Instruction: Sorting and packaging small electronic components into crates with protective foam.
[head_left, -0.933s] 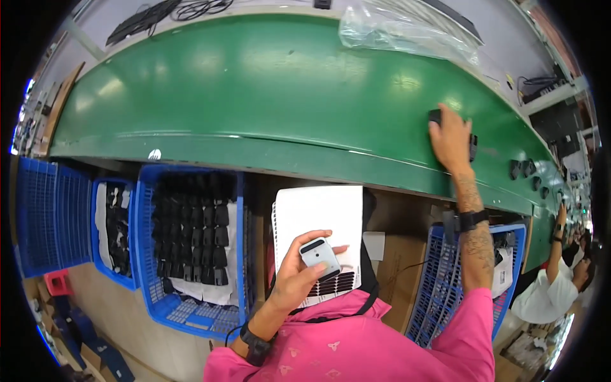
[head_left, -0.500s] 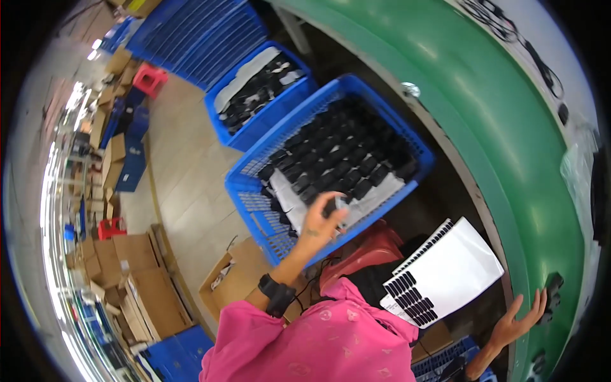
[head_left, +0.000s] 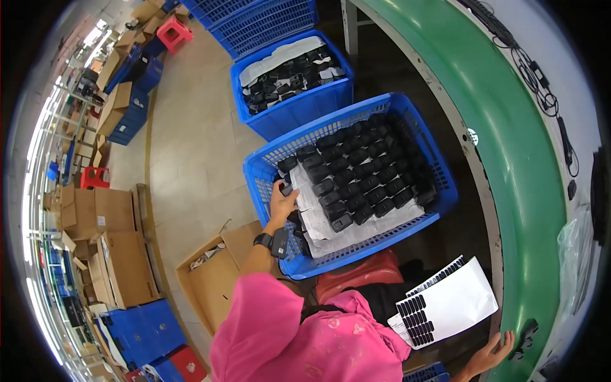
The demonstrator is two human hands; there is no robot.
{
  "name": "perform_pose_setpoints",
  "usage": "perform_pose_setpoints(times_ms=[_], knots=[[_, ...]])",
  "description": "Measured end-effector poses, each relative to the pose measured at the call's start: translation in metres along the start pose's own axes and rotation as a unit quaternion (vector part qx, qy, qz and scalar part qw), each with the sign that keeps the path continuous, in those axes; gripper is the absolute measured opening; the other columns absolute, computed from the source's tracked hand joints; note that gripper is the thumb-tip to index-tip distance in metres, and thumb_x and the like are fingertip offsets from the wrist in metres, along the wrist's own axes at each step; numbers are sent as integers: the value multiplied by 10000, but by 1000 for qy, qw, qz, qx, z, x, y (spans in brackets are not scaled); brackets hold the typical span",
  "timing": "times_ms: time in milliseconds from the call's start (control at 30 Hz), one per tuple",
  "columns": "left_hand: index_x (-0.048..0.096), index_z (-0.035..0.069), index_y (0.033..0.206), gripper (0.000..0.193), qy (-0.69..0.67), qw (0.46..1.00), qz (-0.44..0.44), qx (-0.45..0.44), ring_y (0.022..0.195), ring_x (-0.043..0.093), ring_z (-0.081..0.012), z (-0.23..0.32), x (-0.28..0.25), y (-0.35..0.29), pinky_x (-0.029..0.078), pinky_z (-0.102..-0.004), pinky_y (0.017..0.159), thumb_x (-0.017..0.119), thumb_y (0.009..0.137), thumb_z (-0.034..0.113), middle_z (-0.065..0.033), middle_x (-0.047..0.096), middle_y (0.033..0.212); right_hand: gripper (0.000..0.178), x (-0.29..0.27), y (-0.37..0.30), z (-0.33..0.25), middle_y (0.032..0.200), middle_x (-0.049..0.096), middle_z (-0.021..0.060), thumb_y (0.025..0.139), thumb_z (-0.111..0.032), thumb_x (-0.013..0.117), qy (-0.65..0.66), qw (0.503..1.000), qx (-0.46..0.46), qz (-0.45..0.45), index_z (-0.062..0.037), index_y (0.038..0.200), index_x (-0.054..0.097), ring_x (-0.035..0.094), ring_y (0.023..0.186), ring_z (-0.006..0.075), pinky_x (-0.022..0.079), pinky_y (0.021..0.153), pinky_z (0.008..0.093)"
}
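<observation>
My left hand (head_left: 280,205) reaches into the left side of a blue plastic basket (head_left: 375,244), its fingers closed round a small black plastic device (head_left: 286,189). Rows of similar black devices (head_left: 356,172) sit beside it on white paper (head_left: 312,223); more lie along the basket's left wall, partly hidden under the paper. At the lower right, my right hand (head_left: 490,358) is open with its fingers spread, by the edge of the green worktable (head_left: 509,254). A few black pieces (head_left: 525,337) lie on the table just beyond its fingertips.
White sheets with rows of black stickers (head_left: 455,305) rest near my lap. Behind the basket stands a blue bin (head_left: 299,114) of black parts. An open cardboard box (head_left: 213,280) is at my left, a red stool (head_left: 359,274) below the basket. Cables (head_left: 538,83) run along the table's far side.
My left hand has moved from over the basket's near edge to its left side, still with a black device. The view has shifted; my right hand stays open by the table.
</observation>
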State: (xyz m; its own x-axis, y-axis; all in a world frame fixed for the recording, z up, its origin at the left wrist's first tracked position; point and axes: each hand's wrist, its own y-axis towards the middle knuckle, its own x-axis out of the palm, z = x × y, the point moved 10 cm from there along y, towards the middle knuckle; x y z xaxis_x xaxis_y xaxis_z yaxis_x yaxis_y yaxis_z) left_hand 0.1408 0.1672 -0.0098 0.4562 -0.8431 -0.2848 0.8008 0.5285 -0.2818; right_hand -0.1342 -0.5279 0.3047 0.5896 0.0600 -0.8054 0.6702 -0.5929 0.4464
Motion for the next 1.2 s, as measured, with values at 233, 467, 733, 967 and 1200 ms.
perform_pose_setpoints(times_ms=[233, 467, 733, 967, 1200], knots=[[425, -34, 1169, 632, -178, 959, 78, -204, 786, 616, -254, -63, -8, 44, 616, -391, 592, 738, 817, 387, -148, 538, 1030, 277, -10, -4, -60, 966, 633, 195, 878, -190, 683, -47, 998, -44, 5, 62, 988, 652, 637, 816, 302, 546, 723, 379], [447, -89, 1088, 630, -247, 914, 134, -293, 801, 609, -287, -93, 3, 73, 622, -419, 629, 674, 856, 450, -213, 526, 1030, 250, -3, -6, -84, 924, 653, 187, 880, -180, 669, -41, 998, -45, -13, 70, 895, 676, 627, 836, 322, 522, 772, 391], [565, -73, 668, 645, 86, 979, 62, -173, 456, 598, -275, -50, 12, 70, 561, -344, 458, 636, 848, 542, -162, 607, 678, 249, -2, -14, -87, 903, 673, 178, 881, -189, 666, -60, 995, -66, -33, 58, 867, 684, 630, 848, 331, 505, 806, 402], [694, -11, 884, 619, 255, 965, 46, -46, 965, 620, -451, -27, 32, 71, 482, -526, 824, 436, 934, 549, -286, 658, 929, 270, 0, -28, -55, 872, 666, 187, 886, -233, 676, 15, 1000, 5, 3, 32, 936, 683, 649, 751, 299, 536, 681, 376], [689, -4, 950, 563, 231, 943, 154, -183, 997, 621, -436, -21, 5, 50, 496, -518, 837, 437, 958, 499, -271, 655, 1018, 254, 27, -22, -134, 879, 666, 199, 905, -189, 639, 28, 995, -80, -56, 58, 952, 669, 651, 747, 300, 548, 689, 364]])
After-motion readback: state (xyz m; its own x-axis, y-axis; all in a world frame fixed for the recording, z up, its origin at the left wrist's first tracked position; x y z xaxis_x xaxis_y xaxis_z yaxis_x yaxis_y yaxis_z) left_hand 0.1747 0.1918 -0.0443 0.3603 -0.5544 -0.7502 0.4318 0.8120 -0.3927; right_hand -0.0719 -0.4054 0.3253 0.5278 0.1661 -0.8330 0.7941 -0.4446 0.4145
